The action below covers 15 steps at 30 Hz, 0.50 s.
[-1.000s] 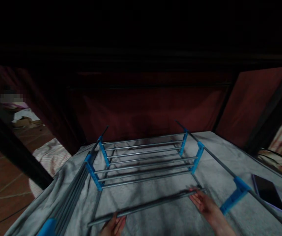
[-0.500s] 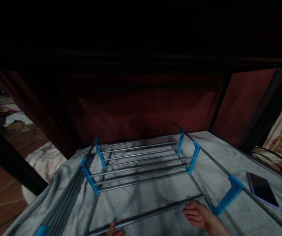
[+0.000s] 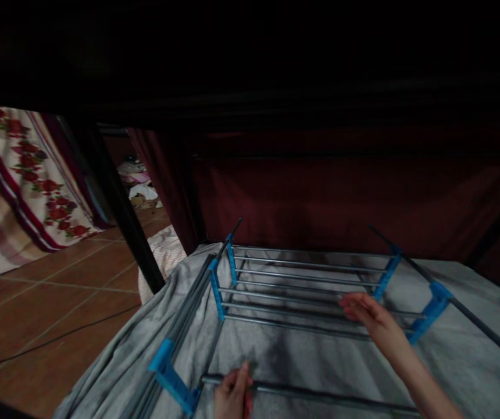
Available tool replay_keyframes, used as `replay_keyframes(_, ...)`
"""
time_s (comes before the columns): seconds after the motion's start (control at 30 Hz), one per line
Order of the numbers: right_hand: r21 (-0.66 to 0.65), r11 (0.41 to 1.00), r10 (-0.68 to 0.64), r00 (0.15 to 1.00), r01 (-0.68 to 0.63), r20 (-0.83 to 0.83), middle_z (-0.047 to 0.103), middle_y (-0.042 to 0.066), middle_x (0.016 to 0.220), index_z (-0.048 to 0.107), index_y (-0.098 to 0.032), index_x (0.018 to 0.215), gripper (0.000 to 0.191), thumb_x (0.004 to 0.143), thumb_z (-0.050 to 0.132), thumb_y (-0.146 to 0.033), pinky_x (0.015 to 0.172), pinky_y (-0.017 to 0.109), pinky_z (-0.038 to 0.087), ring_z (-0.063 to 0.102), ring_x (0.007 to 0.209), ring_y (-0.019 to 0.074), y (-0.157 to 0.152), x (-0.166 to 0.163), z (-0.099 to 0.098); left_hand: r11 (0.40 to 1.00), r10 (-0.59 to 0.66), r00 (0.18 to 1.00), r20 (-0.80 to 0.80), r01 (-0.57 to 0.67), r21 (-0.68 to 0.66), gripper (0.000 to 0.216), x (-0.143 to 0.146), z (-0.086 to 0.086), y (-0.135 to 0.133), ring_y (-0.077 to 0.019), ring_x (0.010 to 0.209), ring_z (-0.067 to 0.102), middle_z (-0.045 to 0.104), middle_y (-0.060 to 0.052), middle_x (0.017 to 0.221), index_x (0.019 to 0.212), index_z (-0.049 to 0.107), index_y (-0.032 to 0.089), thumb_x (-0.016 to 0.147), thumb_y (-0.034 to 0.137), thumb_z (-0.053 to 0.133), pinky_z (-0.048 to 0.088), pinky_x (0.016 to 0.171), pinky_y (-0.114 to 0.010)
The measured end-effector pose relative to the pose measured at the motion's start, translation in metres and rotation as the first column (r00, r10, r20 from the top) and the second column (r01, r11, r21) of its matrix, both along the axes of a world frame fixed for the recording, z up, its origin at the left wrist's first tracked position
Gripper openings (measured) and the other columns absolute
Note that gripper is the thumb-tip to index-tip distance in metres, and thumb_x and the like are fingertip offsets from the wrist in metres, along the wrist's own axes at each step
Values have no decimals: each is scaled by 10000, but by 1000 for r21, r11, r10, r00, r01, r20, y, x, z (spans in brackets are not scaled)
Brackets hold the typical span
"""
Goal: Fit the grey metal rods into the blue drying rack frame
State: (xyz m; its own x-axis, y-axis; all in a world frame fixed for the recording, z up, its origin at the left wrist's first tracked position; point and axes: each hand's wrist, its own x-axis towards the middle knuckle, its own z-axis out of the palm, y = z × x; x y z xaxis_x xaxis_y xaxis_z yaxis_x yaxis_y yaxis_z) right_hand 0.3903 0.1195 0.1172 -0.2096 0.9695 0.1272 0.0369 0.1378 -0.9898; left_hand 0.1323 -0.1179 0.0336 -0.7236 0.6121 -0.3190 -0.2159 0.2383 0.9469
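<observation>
A rack of grey metal tubes with blue plastic brackets lies on the grey cloth. My left hand (image 3: 234,391) is closed around a loose-looking grey metal rod (image 3: 320,394) near its left end, beside a blue bracket (image 3: 174,378). The rod runs across the front of the rack and its right end passes by my right forearm. Over the right part of the crossbars (image 3: 293,315) hangs my right hand (image 3: 370,317), fingers loosely bent and nothing seen in them. A blue bracket (image 3: 428,311) stands to its right. Several grey tubes (image 3: 191,314) lie bunched along the left side.
Grey cloth (image 3: 114,372) covers the surface under the rack. A dark post (image 3: 128,221) rises at the left, with a tiled floor (image 3: 71,302) beyond. Dark red fabric (image 3: 320,198) hangs behind. A flowered cloth (image 3: 32,174) hangs at far left.
The view has turned left, and the phone at the right is out of sight. My right hand has left the front rod and risen over the crossbars. My left hand is now near the left bracket.
</observation>
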Motion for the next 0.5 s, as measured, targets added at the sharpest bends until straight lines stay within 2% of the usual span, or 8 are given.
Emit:
replay_keyframes(0.03,139,990,-17,997,6,78,873,121,1056,821,-269,997,474,875,785,-725,919,473,677,809,963,316,13,-13,7,999,-7,999,-43,8,41,623,0,8,12,-193,439,499,542,7,503,675,647,280,846,849,833,455,480,-323)
replay_keyframes(0.1,382,923,-62,969,-36,240,873,114,1145,818,-284,1094,389,1028,600,-599,1013,481,660,814,1082,320,36,-43,16,990,-4,985,-174,29,140,583,-3,37,46,-197,519,517,552,-1,558,703,636,278,975,785,726,465,539,-318)
replay_keyframes(0.2,589,790,-148,881,-168,450,857,136,1312,805,-263,1265,435,1118,415,-387,1143,486,626,797,1248,320,58,-89,25,960,80,923,-377,31,279,458,-14,105,113,-221,744,637,660,-36,740,794,640,266,1122,582,596,543,723,-305)
replay_keyframes(0.3,645,683,-225,741,-343,633,809,180,1474,779,-191,1424,493,1123,394,-258,1237,470,574,752,1380,323,70,-131,30,942,186,827,-531,3,335,246,-42,179,181,-243,992,725,781,-79,988,980,701,228,1150,340,562,551,903,-302)
replay_keyframes(0.37,653,628,-285,656,-422,699,756,183,1586,750,-173,1509,510,1111,434,-214,1277,469,541,708,1466,328,79,-150,31,958,185,762,-620,0,285,200,-72,219,216,-254,1125,751,818,-135,1164,1077,722,190,1148,240,543,541,997,-317)
replay_keyframes(0.43,665,591,-339,608,-456,718,728,166,1641,723,-191,1569,534,1101,467,-191,1308,493,511,676,1518,336,89,-163,29,978,154,700,-698,-9,207,175,-107,245,238,-270,1259,749,810,-192,1298,1140,739,161,1132,179,565,528,1070,-331)
replay_keyframes(0.5,667,568,-355,587,-482,728,732,157,1643,701,-212,1606,561,1090,485,-176,1336,538,480,671,1532,344,102,-170,26,993,80,653,-753,17,120,151,-142,258,245,-301,1333,741,795,-233,1331,1185,755,133,1115,183,632,535,1103,-363)
